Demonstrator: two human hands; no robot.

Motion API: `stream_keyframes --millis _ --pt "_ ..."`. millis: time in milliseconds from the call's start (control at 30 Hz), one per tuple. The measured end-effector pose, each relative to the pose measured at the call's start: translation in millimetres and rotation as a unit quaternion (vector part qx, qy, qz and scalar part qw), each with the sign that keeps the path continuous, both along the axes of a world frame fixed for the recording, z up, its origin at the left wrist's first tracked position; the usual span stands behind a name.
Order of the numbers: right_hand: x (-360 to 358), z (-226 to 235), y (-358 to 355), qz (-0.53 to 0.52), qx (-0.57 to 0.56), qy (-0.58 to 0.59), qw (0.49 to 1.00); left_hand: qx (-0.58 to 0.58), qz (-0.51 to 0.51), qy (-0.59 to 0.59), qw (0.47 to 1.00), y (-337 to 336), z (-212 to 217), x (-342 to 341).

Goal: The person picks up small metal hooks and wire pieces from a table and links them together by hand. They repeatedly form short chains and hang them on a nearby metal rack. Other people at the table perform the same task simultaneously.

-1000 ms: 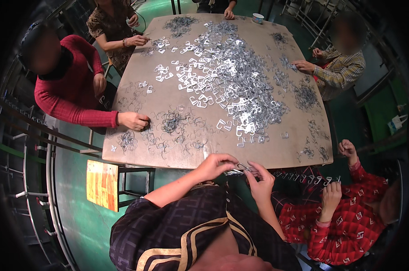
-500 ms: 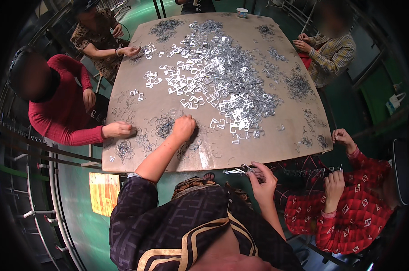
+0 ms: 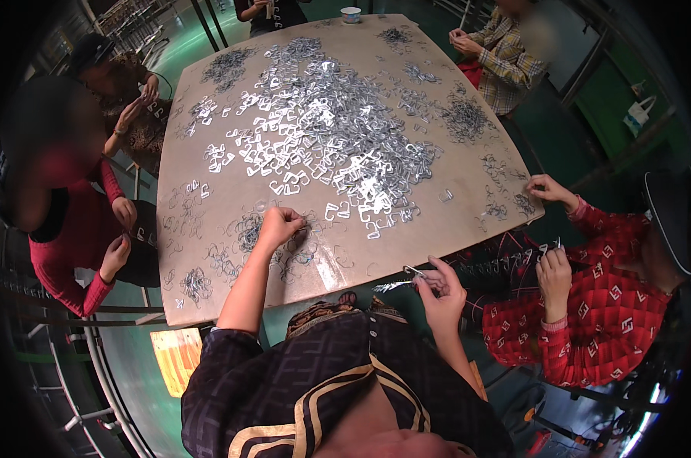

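Observation:
My left hand [image 3: 281, 227] rests low over the near part of the table, its fingers pinched together. Whatever is between those fingertips is too small to make out. Thin dark wire clips [image 3: 248, 231] lie loose around and beside it. Just off the table's near edge, my right hand [image 3: 441, 291] is closed on several flat silver metal hooks [image 3: 393, 287], with one hook [image 3: 414, 271] standing out by the fingertips. A big heap of similar silver hooks [image 3: 338, 126] covers the middle of the table [image 3: 231, 195].
Several people work around the table. At the right, a person in a red patterned top [image 3: 589, 305] holds a string of hooks close to my right hand. A red sleeve [image 3: 93, 294] is on the left. A small tub [image 3: 351, 15] stands at the far edge; a wooden stool [image 3: 177, 359] is lower left.
The view has shifted, moving the table left in it. The red-sleeved person's hand has left the table, as has the hand behind it. My right hand keeps its hooks; my left stays over the clips.

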State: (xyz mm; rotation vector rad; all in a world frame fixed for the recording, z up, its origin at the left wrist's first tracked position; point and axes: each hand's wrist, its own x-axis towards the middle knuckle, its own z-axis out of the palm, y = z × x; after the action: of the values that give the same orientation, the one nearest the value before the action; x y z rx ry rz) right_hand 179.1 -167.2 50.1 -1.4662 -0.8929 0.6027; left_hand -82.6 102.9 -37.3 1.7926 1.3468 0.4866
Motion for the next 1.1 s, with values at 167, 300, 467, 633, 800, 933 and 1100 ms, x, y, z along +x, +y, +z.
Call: stream_keyframes --millis 167,300,467,633,800,933,1100 --pt "-1 -2 -6 -0.031 0.005 0.006 0.999 -0.070 -0.045 -0.132 0.988 -6 -7 23" --pt "-2 -1 -10 -0.067 0.024 0.019 0.997 -0.204 -0.154 -0.297 0.920 -66 41 77" --pt "3 11 -24 -0.117 0.022 -0.015 0.993 -0.037 -0.344 -0.287 0.893 -137 112 148" --pt "16 35 -51 -0.157 -0.002 -0.081 0.984 0.055 -0.408 -0.268 0.871 -165 135 194" --pt "30 45 -76 -0.200 0.001 -0.104 0.974 0.069 -0.435 -0.296 0.848 -191 144 227" --pt "39 54 -90 -0.236 0.013 -0.123 0.964 0.073 -0.480 -0.336 0.807 -203 153 249" --pt "42 61 -105 -0.296 0.061 -0.194 0.933 0.088 -0.555 -0.368 0.741 -207 166 269"
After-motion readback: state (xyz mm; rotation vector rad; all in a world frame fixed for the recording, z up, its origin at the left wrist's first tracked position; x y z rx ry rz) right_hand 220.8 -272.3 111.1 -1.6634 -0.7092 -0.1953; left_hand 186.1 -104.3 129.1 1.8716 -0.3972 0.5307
